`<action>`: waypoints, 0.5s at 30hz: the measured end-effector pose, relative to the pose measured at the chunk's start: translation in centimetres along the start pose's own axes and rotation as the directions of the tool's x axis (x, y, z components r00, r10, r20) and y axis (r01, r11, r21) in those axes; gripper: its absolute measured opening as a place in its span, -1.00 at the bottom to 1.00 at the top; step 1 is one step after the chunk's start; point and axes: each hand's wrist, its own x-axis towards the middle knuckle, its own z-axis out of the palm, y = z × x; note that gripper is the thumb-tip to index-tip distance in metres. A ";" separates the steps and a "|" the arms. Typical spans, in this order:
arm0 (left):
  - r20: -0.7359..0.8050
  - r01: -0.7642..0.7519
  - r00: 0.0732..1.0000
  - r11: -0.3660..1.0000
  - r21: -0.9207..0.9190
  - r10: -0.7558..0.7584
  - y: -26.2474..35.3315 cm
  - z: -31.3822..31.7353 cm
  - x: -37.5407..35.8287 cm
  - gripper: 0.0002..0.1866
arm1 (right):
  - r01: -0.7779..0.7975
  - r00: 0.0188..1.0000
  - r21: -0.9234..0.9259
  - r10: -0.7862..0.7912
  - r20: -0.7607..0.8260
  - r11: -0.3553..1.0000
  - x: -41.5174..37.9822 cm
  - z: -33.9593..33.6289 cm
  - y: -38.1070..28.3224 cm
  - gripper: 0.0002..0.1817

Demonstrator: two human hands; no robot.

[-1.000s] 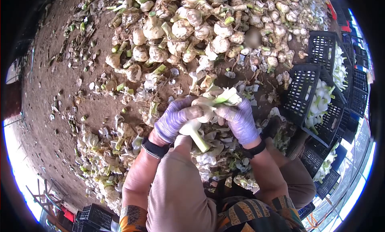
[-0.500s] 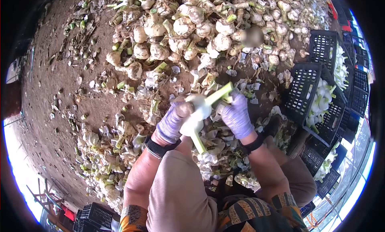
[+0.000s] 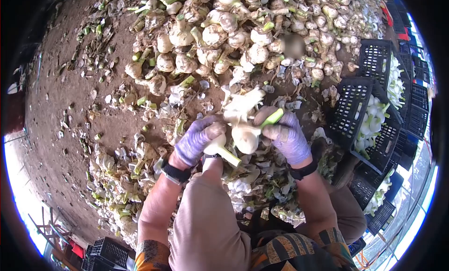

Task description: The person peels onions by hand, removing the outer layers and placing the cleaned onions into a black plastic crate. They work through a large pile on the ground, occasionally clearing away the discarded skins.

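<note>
My left hand (image 3: 200, 136), in a purple-and-grey glove, is closed around a white bulb (image 3: 216, 144) whose pale green stem points down to the right. My right hand (image 3: 284, 131), gloved the same way, grips the green stem (image 3: 273, 118) of a second bulb (image 3: 245, 138), which hangs just left of its fingers. A loose pale outer skin (image 3: 243, 105) stands above this second bulb, touching it. The two bulbs are a little apart, over the peelings in front of my knees.
A large heap of unpeeled bulbs (image 3: 214, 35) lies ahead. Peelings (image 3: 126, 186) cover the ground at left and between my legs. Black crates (image 3: 351, 107) with white bulbs (image 3: 372, 123) stand at right. More crates (image 3: 110, 251) are at lower left.
My hands have moved apart, the right one to the right and slightly down. The two bulbs, close together before, are now separated, and pale skin spreads above the right one.
</note>
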 end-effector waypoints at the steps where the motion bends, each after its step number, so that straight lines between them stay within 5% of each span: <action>1: 0.109 -0.094 0.991 0.985 0.143 0.079 -0.2 -0.4 0.3 -0.48 | -0.008 1.000 0.007 0.008 0.001 1.000 0.0 0.2 0.0 -0.71; 2: 0.069 0.182 0.983 0.942 -0.281 -0.169 -0.7 0.1 0.3 -0.61 | -0.017 0.999 -0.133 0.021 0.030 0.991 0.0 0.4 -0.3 -0.69; 3: 0.060 0.061 0.997 0.968 -0.241 -0.048 -0.5 0.4 0.4 -0.72 | -0.017 0.998 -0.273 0.034 0.057 0.962 0.0 0.5 -0.4 -0.66; 5: -0.049 0.022 0.998 0.998 -0.059 -0.025 0.0 0.7 0.6 -0.78 | -0.035 0.986 -0.069 0.023 -0.166 0.997 0.2 -1.1 1.6 -0.84; 6: 0.015 -0.056 0.998 0.998 0.018 0.056 0.7 0.8 0.6 -0.78 | -0.038 0.975 -0.064 0.023 -0.222 0.997 0.1 -1.3 1.5 -0.85; 7: 0.066 -0.289 0.957 0.935 0.207 0.282 0.4 1.2 0.9 -0.75 | -0.038 0.961 -0.061 0.020 -0.275 0.997 0.1 -1.6 1.3 -0.86; 11: 0.314 -0.311 0.928 0.878 0.364 0.199 0.3 3.4 0.4 -0.75 | 0.100 0.896 -0.079 -0.124 -0.427 0.992 1.3 -1.3 2.5 -0.83; 13: 0.317 -0.275 0.946 0.674 0.686 0.064 -1.2 3.7 0.3 -0.85 | -0.121 0.830 0.001 0.102 -0.548 0.993 1.0 -1.1 1.6 -0.84; 15: 0.409 -0.385 0.912 0.364 0.848 0.012 -3.5 2.3 -0.4 -0.81 | 0.056 0.760 0.328 0.173 -0.627 0.943 1.4 -3.1 2.7 -0.81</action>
